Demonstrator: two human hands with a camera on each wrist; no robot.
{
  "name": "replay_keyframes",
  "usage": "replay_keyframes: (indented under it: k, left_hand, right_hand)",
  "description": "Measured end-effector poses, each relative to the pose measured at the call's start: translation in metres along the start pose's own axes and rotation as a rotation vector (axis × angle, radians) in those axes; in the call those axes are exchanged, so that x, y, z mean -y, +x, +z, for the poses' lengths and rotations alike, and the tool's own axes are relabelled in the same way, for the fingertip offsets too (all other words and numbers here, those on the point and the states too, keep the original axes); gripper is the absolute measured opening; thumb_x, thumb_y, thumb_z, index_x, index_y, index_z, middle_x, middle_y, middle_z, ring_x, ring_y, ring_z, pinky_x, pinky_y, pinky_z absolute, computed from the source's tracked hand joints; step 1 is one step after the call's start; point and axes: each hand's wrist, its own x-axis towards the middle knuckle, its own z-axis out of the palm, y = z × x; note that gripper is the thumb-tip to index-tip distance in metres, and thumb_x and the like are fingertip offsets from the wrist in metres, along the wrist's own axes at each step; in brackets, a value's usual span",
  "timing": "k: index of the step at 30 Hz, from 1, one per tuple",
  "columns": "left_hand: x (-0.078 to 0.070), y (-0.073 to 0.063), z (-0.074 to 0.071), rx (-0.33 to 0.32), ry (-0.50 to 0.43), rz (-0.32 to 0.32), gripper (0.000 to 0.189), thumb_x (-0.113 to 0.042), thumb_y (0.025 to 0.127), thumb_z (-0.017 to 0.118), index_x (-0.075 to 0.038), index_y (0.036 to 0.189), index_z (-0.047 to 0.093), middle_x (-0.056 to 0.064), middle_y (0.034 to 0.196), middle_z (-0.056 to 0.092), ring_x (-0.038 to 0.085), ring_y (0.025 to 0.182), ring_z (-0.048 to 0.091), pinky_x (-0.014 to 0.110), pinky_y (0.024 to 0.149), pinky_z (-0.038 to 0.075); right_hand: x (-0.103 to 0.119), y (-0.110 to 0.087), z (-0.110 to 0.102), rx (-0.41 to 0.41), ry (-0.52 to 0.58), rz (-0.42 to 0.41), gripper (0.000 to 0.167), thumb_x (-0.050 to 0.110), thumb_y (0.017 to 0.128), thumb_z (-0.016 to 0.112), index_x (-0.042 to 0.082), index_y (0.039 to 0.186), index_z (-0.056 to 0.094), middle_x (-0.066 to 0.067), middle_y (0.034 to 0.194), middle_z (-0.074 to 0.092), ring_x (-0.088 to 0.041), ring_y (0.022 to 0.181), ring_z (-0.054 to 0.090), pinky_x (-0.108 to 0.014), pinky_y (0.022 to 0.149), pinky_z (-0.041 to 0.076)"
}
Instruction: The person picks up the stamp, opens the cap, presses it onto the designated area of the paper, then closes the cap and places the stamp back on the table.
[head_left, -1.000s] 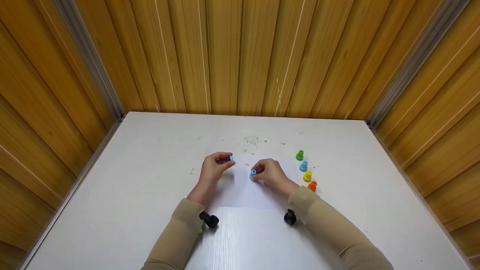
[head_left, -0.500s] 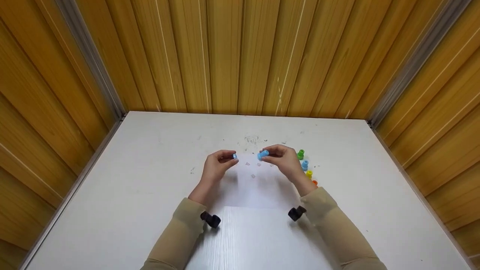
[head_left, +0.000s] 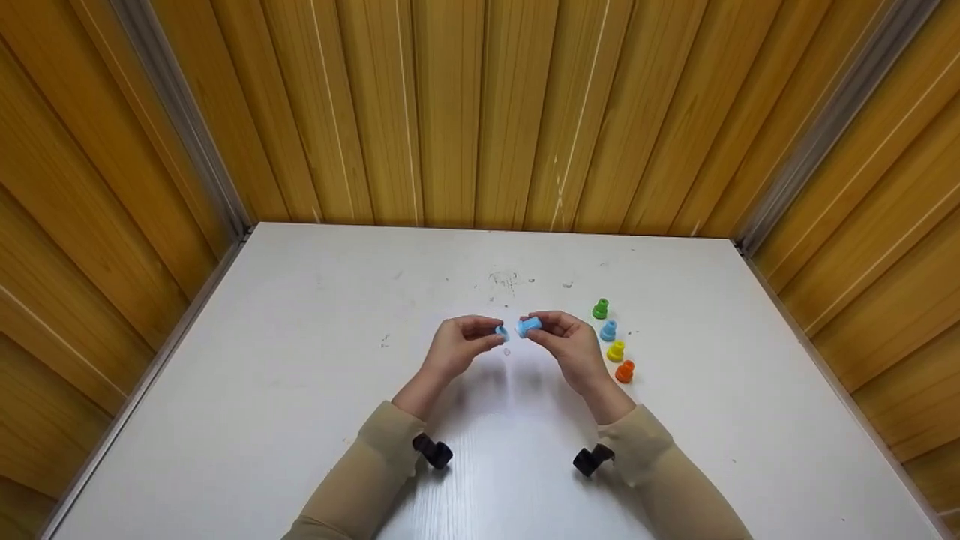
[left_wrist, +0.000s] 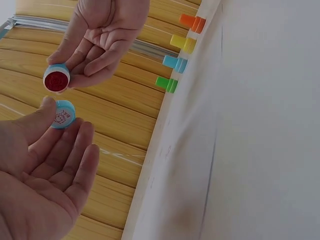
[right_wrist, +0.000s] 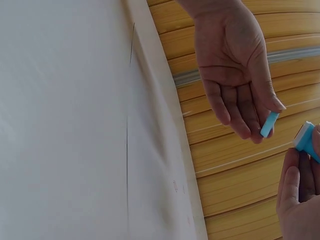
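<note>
My left hand [head_left: 454, 346] pinches a light-blue stamp cap [head_left: 502, 331] between thumb and fingertips; a small printed picture shows on its round face in the left wrist view. Facing it, my right hand [head_left: 574, 346] grips a light-blue stamp [head_left: 528, 327] by its handle. The stamp lies tilted sideways, its red inked face [left_wrist: 57, 81] turned toward the cap, with a small gap between the two. Both are held above a white sheet of paper [head_left: 507, 386], where a small stamped mark [head_left: 507, 352] shows below the cap.
To the right stand several capped stamps in a row: green [head_left: 601, 308], light blue [head_left: 608, 331], yellow [head_left: 616, 351] and orange [head_left: 625, 371]. Dark scribbles [head_left: 503, 280] mark the white table [head_left: 322, 337] beyond the paper. Wood-patterned walls [head_left: 480, 112] enclose the back and sides.
My right hand has lifted the stamp off the paper, uncovering a mark, and tipped it sideways. My left hand has moved right with the cap, so cap and stamp are now close together.
</note>
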Motion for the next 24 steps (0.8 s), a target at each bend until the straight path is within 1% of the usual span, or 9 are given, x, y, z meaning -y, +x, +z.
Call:
replay_keyframes:
  k: [4,7,10,16,24]
  left_hand:
    - [0.001,-0.001,0.004,0.036,0.003,0.010,0.026,-0.013,0.090,0.080,-0.002,0.114,0.077,0.014,0.113,0.078,0.021,0.098,0.077,0.030,0.087,0.064]
    - [0.001,-0.002,0.006,0.054,-0.004,0.014,0.026,-0.010,0.089,0.081,-0.001,0.113,0.077,0.015,0.113,0.078,0.023,0.099,0.077,0.031,0.088,0.064]
    - [0.001,-0.002,0.007,0.066,-0.002,0.010,0.026,-0.011,0.088,0.082,-0.002,0.113,0.078,0.015,0.113,0.078,0.024,0.101,0.077,0.031,0.088,0.064]
    - [0.002,-0.002,0.008,0.078,0.017,0.017,0.026,-0.014,0.088,0.083,-0.004,0.112,0.078,0.012,0.112,0.079,0.024,0.102,0.077,0.031,0.090,0.063]
    - [0.004,-0.001,0.009,0.065,0.012,0.031,0.025,-0.014,0.086,0.084,-0.005,0.108,0.077,0.011,0.107,0.079,0.021,0.096,0.077,0.031,0.088,0.064]
  right_hand:
    - [-0.004,-0.002,0.002,0.021,-0.022,-0.002,0.027,-0.001,0.090,0.076,-0.002,0.117,0.072,-0.004,0.110,0.079,-0.016,0.102,0.075,-0.025,0.095,0.060]
    - [-0.007,-0.002,0.002,0.042,-0.057,-0.002,0.029,0.001,0.088,0.079,-0.001,0.116,0.073,-0.004,0.110,0.079,-0.016,0.102,0.074,-0.025,0.094,0.061]
    - [-0.010,-0.002,0.001,0.051,-0.089,0.009,0.030,0.003,0.087,0.080,0.000,0.116,0.073,-0.004,0.110,0.078,-0.015,0.102,0.073,-0.024,0.093,0.061]
    - [-0.011,-0.003,0.001,0.049,-0.126,0.015,0.029,0.005,0.088,0.081,0.002,0.115,0.074,-0.006,0.113,0.078,-0.016,0.102,0.073,-0.023,0.093,0.061]
    - [-0.014,-0.005,0.004,0.048,-0.134,0.002,0.029,0.007,0.088,0.081,0.003,0.115,0.074,-0.009,0.116,0.077,-0.017,0.104,0.073,-0.024,0.092,0.061]
